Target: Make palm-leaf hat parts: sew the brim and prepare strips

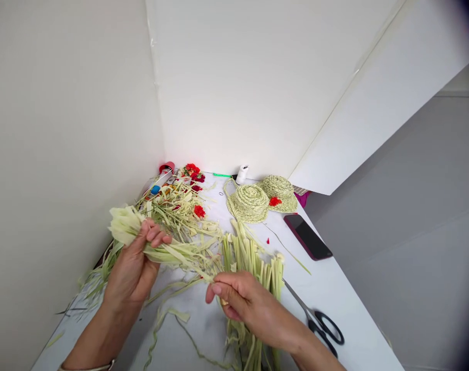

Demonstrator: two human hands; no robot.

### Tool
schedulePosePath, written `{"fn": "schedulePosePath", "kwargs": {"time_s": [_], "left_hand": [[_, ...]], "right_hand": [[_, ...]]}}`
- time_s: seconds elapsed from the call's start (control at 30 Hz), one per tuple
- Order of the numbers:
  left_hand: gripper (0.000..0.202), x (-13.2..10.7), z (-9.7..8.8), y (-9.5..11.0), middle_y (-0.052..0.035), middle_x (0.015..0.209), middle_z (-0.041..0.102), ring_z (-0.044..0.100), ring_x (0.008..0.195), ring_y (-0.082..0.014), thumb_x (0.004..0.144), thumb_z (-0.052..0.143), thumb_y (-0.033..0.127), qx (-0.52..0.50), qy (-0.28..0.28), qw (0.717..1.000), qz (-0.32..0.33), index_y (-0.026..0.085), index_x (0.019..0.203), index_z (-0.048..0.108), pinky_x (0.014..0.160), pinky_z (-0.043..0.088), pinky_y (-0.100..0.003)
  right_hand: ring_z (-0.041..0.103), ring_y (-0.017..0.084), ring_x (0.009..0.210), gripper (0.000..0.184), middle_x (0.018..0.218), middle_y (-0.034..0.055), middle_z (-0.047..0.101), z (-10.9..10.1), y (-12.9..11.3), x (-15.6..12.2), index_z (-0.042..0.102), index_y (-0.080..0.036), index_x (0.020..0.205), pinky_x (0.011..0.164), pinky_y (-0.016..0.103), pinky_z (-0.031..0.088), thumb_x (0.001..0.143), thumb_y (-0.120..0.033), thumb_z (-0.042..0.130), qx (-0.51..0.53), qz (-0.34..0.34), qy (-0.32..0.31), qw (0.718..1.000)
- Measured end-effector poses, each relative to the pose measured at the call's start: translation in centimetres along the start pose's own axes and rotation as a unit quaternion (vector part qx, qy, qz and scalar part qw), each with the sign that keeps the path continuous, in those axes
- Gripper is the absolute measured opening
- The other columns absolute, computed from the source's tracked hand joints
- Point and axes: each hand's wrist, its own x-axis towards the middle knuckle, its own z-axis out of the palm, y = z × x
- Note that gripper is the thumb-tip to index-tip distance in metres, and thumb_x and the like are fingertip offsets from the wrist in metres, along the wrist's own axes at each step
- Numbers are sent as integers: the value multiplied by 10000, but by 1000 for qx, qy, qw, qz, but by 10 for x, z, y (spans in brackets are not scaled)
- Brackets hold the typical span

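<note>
White table (346,304) is pretty crowded tbh. There's a messy heap of pale green palm-leaf strips (172,211) with red flowers (199,211) mixed in, and a coiled palm-leaf hat (247,203) right beside a second hat (280,193). Also a dark phone (307,237), black-handled scissors (323,327) near the edge, and a white thread spool (242,174) at the back.

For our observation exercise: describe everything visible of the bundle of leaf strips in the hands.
The bundle of pale green leaf strips is flat and ribbon-like, flaring into a crumpled head at one end. The left hand grips it below that head; the right hand pinches its frayed other end.
</note>
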Motion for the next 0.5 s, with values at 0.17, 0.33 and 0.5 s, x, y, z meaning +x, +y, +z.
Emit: {"fn": "schedulePosePath", "kwargs": {"time_s": [0.17,0.33,0.5], "left_hand": [[300,5,0,13,57,620,435,422,482,-16,984,336,85,-49,13,998,34,117,784,557,502,463,-110],[203,-29,20,-34,62,597,386,382,507,-51,925,555,299,109,21,990,-91,121,877,639,523,477,-172],[313,-46,30,-46,65,575,319,308,488,-56,903,570,388,146,-36,977,-150,155,694,554,476,426,-169]], "right_hand": [[341,87,502,446,549,-44,456,-16,12,-9,636,-142,909,519,219,277,956,-522,407,2,-12,113,994],[450,113,701,639,1149,38,569,-4,0,4,505,-243,1294,616,219,379,739,-457,739,5,-49,161,986],[465,92,617,237,707,-46,547,23,6,22,655,-170,956,575,186,358,729,-223,699,27,-47,-43,998]]}}
